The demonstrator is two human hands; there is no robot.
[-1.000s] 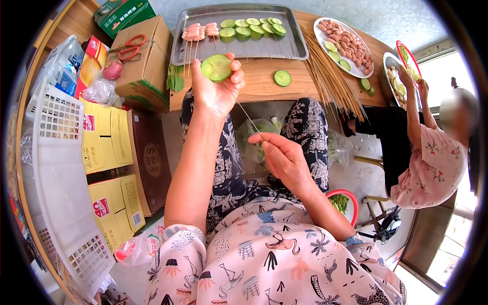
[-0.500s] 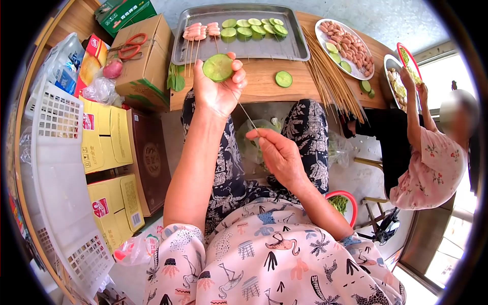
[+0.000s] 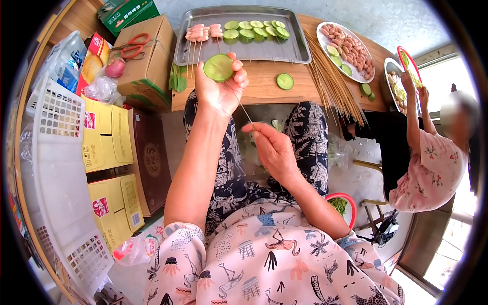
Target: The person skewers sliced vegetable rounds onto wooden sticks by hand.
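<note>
A round green vegetable slice (image 3: 218,67) with a darker rim stands upright in my left hand (image 3: 216,96), fingers curled around its edge. Below it, a thin bamboo skewer (image 3: 246,113) slants down to my right hand (image 3: 276,155), pinched between thumb and forefinger. The skewer's upper end is hidden behind the left fingers, so whether it enters the slice cannot be made out. Beyond my hands, a metal tray (image 3: 284,53) holds skewered green slices (image 3: 246,34) and skewered pink sausage pieces (image 3: 197,33). One loose green slice (image 3: 284,81) lies on the wooden table (image 3: 254,84).
Many bamboo skewers (image 3: 333,76) lie right of the tray, beside a white plate (image 3: 321,38) of pink sausages and green slices. Another person (image 3: 427,168) sits at the right, hands raised near a bowl. Cardboard boxes (image 3: 145,56) and a white plastic basket (image 3: 58,168) stand left.
My right hand has shifted slightly left and up along the skewer line. The left hand keeps its hold on the slice, and the whole view has moved a little.
</note>
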